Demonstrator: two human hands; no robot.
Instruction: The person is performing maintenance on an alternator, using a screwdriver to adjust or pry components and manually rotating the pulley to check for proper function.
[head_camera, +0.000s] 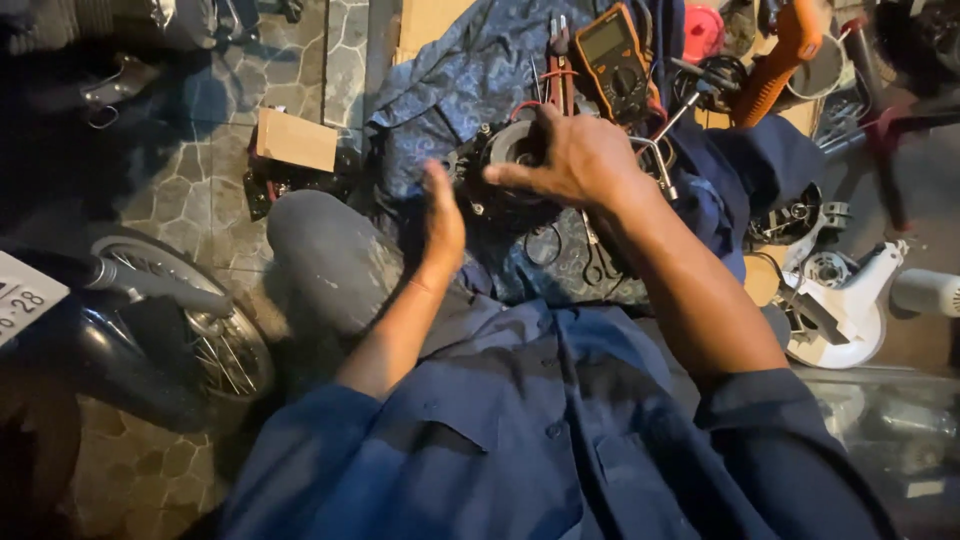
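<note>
A person in a dark blue work shirt is sitting low over a stone-tiled floor, seen from their own head looking down. Their right hand (575, 160) is resting on top of a round, dark motor part (505, 170) with a pale metal centre, fingers curled over its far edge and gripping it. Their left hand (440, 215) is hovering just left of the part, palm open and fingers straight, not clearly touching it. The motor part is lying near the middle of the scene on a blue patterned cloth (450, 80) spread in front of the person's grey-trousered knee (330, 250). Just beyond the right hand, an orange and black multimeter (612, 60) is lying on the cloth, with red-handled pliers (558, 65) beside it on the left. A small cardboard box (297, 140) is sitting on the floor to the left. A spoked wheel (205, 320) is standing at the near left. A white fan housing (840, 300) is lying at the right.
</note>
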